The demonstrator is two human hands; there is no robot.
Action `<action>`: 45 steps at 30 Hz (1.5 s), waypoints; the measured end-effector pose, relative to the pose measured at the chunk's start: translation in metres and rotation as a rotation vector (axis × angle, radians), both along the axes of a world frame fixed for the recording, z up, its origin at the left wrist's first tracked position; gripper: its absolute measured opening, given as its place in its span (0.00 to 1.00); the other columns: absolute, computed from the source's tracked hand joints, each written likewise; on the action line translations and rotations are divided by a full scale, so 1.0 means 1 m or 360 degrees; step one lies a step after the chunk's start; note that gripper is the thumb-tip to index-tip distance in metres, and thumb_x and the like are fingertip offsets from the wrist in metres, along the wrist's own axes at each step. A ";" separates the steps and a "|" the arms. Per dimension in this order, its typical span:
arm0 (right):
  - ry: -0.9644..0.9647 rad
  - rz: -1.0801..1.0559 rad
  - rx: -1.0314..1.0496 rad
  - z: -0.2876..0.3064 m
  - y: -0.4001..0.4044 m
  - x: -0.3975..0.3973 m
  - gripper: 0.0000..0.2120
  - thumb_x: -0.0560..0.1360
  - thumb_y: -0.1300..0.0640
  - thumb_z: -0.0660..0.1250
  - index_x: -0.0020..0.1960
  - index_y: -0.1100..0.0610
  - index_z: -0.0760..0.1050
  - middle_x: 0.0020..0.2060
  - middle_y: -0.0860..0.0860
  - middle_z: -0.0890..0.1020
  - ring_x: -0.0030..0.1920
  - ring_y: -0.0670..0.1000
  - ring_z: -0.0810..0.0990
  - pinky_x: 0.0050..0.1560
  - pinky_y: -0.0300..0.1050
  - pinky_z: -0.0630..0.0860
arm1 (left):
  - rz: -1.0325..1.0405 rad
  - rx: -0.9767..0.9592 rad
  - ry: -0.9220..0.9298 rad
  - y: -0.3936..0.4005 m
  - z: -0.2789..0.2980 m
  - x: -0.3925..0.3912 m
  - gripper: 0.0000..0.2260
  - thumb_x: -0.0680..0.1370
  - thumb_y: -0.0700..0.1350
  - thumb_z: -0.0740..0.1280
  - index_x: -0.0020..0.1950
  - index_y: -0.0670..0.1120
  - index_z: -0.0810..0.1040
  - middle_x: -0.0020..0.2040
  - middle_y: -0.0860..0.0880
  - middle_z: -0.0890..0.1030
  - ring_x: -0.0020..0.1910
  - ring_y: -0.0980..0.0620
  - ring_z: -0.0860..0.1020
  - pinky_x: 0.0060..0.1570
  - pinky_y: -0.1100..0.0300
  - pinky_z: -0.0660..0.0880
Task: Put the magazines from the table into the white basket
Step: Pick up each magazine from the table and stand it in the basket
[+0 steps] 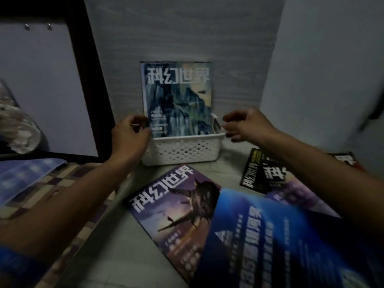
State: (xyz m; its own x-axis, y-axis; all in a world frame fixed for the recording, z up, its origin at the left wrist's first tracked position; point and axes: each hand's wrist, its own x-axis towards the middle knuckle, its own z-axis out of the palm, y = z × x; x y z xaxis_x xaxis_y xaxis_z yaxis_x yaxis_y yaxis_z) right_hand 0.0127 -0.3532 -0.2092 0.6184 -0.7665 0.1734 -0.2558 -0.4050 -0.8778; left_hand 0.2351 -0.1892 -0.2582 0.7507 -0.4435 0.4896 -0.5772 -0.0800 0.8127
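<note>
Head cam, pretty dim: a blue-green mountain-cover magazine (178,98) is standing upright in the white basket (182,151) at frame centre, leaning on the grey wall (182,34). The left hand (129,138) is curling its fingers at the basket's left rim; actual grip, can't tell. The right hand (247,126) is hovering half-curled and empty just beside the right rim. A purple magazine (172,206), a blue one (270,242) and a black one (252,173) are lying on the table (116,256), lower right.

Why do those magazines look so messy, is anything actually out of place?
Nothing looks damaged. The teal-covered magazine stands upright in the white perforated plastic basket. Still on the table, the purple-covered magazine lies askew, its corner under the glossy blue magazine, and more overlap to the right.
</note>
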 end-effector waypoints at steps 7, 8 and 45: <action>0.1524 0.0834 -0.0479 -0.005 0.065 -0.124 0.37 0.69 0.39 0.73 0.74 0.46 0.64 0.66 0.39 0.73 0.61 0.42 0.75 0.61 0.40 0.72 | -0.0555 0.0542 -0.0238 0.057 -0.019 -0.102 0.08 0.73 0.40 0.73 0.44 0.53 0.79 0.42 0.54 0.82 0.41 0.57 0.80 0.41 0.59 0.77; 0.1538 0.0785 -0.0513 -0.010 0.071 -0.131 0.42 0.67 0.40 0.75 0.75 0.46 0.60 0.68 0.42 0.72 0.64 0.44 0.73 0.64 0.42 0.70 | -0.0571 0.0585 -0.0265 0.064 -0.021 -0.114 0.08 0.73 0.41 0.74 0.45 0.53 0.80 0.43 0.54 0.83 0.42 0.57 0.81 0.42 0.60 0.77; -0.0670 0.0070 0.0193 0.017 0.133 -0.075 0.08 0.76 0.60 0.70 0.55 0.59 0.79 0.44 0.53 0.83 0.38 0.44 0.82 0.33 0.42 0.77 | -0.0596 -0.0736 0.0345 0.141 0.049 -0.138 0.03 0.73 0.47 0.72 0.45 0.53 0.84 0.44 0.53 0.87 0.43 0.53 0.85 0.38 0.64 0.80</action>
State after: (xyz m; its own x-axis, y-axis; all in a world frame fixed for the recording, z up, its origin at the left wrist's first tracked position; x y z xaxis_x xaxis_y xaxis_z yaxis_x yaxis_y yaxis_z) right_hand -0.0625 -0.2197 -0.1922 0.5453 -0.7715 0.3277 0.1496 -0.2951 -0.9437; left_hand 0.0975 -0.0477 -0.2090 0.6891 -0.4744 0.5478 -0.3163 0.4832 0.8164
